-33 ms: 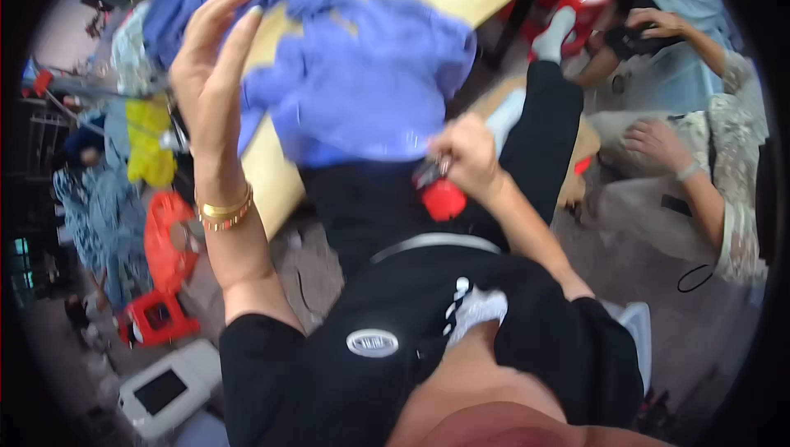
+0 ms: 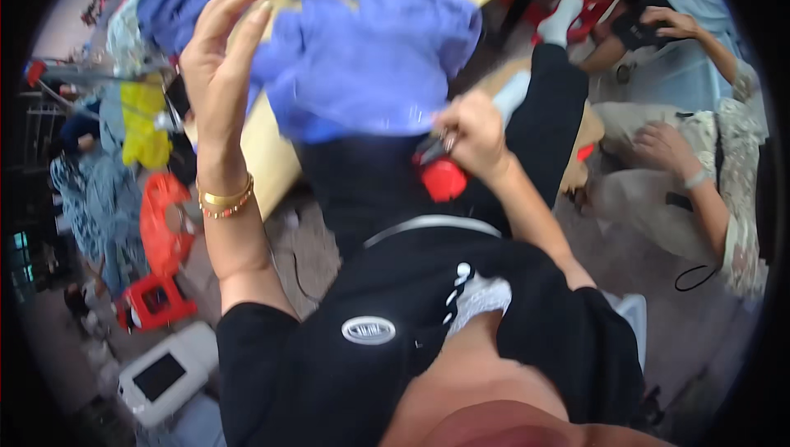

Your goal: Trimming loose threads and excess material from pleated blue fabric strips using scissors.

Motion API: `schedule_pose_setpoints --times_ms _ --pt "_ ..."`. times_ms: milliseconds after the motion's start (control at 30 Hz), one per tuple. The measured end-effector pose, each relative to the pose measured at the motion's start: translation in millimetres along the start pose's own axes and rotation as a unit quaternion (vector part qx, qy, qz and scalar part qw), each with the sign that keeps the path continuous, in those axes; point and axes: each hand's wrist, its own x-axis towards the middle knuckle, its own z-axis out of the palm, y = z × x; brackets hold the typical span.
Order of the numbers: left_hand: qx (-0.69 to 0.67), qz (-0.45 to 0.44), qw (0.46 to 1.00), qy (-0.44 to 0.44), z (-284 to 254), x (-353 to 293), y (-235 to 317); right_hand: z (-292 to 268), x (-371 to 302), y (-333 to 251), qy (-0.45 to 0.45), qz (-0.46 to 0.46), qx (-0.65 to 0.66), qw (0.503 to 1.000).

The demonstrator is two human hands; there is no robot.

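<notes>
left hand point(image 2: 216, 64) up, fingers spread; right hand point(image 2: 475, 130) gripping some blurry red-and-black tool point(image 2: 443, 180) by the purple garment point(image 2: 370, 69); edge work, I'd guess; next move probably needs steadier cloth

The oval shirt badge point(image 2: 369, 330) bears unreadable lettering.
</notes>
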Motion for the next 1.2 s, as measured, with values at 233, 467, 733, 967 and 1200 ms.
schedule_pose_setpoints --times_ms 233,467,733,967,1200 --pt "0.095 -0.151 0.984 0.004 -2 -119 -37 5 3 21 0.003 0.037 0.005 0.999" --pt "0.081 -0.068 0.994 -0.022 2 -119 -32 4 -2 21 -0.004 0.056 0.019 0.998" --pt "0.213 0.086 0.942 -0.245 -1 -72 -11 3 1 22 0.009 0.019 -0.015 1.0" --pt "0.266 0.139 0.937 -0.178 -18 -74 -1 -18 35 15 0.002 -0.003 -0.011 1.0" --pt "0.387 0.225 0.892 -0.068 -30 -86 0 -42 72 13 0.037 -0.102 -0.065 0.992"
